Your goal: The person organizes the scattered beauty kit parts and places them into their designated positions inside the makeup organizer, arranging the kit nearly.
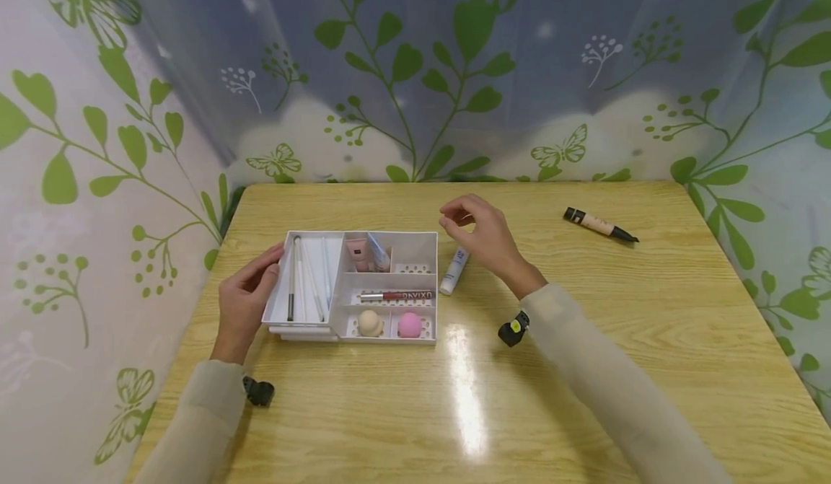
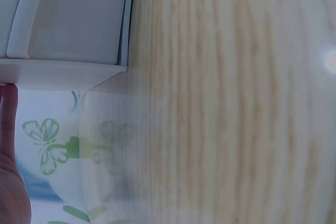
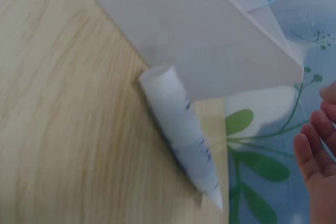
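Note:
A white compartment organizer [image 1: 339, 329] stands on the table. My left hand [image 1: 243, 300] rests against its left wall, fingers extended along the side; in the left wrist view a finger [image 2: 8, 124] touches the wall. My right hand [image 1: 483, 235] hovers past the organizer's right side with loosely bent fingers and nothing in them. Below that hand a white tube [image 1: 454, 273] lies on the table beside the organizer's right wall, partly hidden by the hand. In the right wrist view, the tube [image 3: 181, 129] is apart from the fingers [image 3: 315, 150].
Inside the organizer are slim brushes [image 1: 291, 296], a pink tube [image 1: 358, 254], a pale blue tube [image 1: 379, 252], a lip gloss tube [image 1: 397, 296], a beige sponge [image 1: 369, 323] and a pink sponge [image 1: 410, 324]. A black-and-beige pen [image 1: 600, 226] lies at the table's back right. Patterned curtains [image 1: 415, 73] hang behind.

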